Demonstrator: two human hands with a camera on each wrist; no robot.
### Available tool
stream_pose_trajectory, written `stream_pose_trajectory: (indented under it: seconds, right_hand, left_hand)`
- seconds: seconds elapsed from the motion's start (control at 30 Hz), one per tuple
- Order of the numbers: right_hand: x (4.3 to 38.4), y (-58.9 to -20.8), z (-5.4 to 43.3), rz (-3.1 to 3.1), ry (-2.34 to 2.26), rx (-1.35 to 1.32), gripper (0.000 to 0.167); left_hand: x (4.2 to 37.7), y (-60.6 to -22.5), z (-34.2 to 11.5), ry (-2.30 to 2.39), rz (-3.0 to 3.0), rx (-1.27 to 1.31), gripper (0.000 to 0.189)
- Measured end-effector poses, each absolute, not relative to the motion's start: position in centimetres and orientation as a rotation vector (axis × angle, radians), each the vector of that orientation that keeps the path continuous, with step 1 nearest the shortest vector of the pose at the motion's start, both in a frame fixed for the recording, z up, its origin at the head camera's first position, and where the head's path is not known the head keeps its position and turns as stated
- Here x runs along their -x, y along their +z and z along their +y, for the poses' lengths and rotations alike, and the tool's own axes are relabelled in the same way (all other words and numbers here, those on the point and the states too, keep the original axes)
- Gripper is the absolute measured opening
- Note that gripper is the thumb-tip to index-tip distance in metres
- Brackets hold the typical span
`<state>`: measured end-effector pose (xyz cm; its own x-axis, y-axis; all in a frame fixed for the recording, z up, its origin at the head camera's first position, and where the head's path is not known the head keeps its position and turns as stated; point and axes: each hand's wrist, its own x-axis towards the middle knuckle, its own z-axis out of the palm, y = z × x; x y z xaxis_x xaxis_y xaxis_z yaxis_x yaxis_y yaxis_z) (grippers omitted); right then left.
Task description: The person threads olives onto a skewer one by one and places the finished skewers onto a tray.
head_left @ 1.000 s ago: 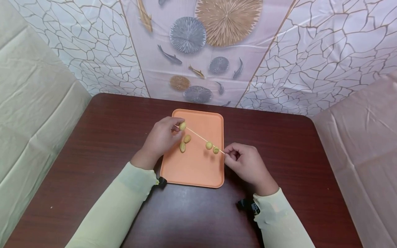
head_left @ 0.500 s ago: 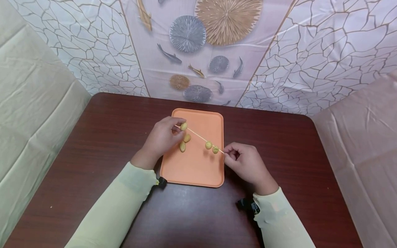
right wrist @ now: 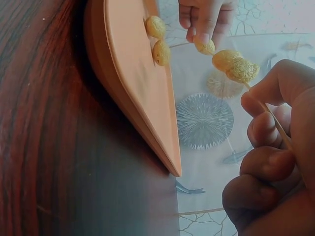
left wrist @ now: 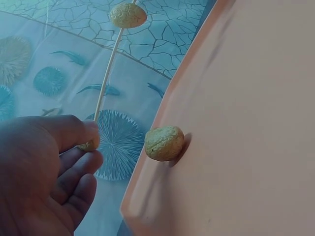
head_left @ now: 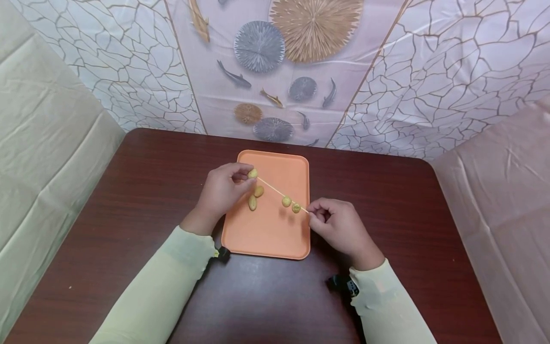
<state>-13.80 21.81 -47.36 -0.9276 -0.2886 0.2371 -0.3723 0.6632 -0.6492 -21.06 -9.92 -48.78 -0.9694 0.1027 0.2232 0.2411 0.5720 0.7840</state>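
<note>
My left hand [head_left: 225,188] pinches a yellowish-green oval fruit [head_left: 252,173] between thumb and fingertips, above the far left part of the orange tray [head_left: 266,239]. From that fruit a thin wooden skewer [head_left: 270,186] slants down to my right hand [head_left: 339,229], whose thumb and fingers pinch its other end near the tray's right edge. Two more wrinkled fruits are threaded close together near the right hand, one [head_left: 286,201] just ahead of the other [right wrist: 242,70]. In the left wrist view the fingers mostly hide the pinched fruit [left wrist: 89,145].
Two loose oval fruits, one upper [head_left: 259,191] and one lower [head_left: 252,203], lie on the tray below the left hand. The tray rests on a dark reddish-brown table [head_left: 378,181]. Patterned cloth [head_left: 258,95] hangs behind the table's far edge.
The skewer with its two threaded fruits has shifted slightly left, and the right hand with it. The left hand's pinched fruit moved a little right, then back; both grips stay the same.
</note>
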Motion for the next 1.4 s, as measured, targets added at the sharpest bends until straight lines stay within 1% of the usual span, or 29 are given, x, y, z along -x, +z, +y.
stream_pose_trajectory:
  seconds: [0.17,0.63,1.4]
  right_hand:
    - [13.8,-47.5,21.6,-2.750,1.125,-0.547,0.006]
    - [13.8,-47.7,21.3,-2.744,1.130,-0.550,0.005]
    - [13.8,-47.8,21.3,-2.703,1.170,-0.540,0.008]
  left_hand:
    - [21.0,-48.8,-9.9,-1.352,-2.619,0.271,0.031]
    - [20.7,-48.3,-9.6,-1.460,-2.587,0.241,0.030]
    - [20.3,-48.4,-8.7,-1.546,-2.518,0.275,0.027]
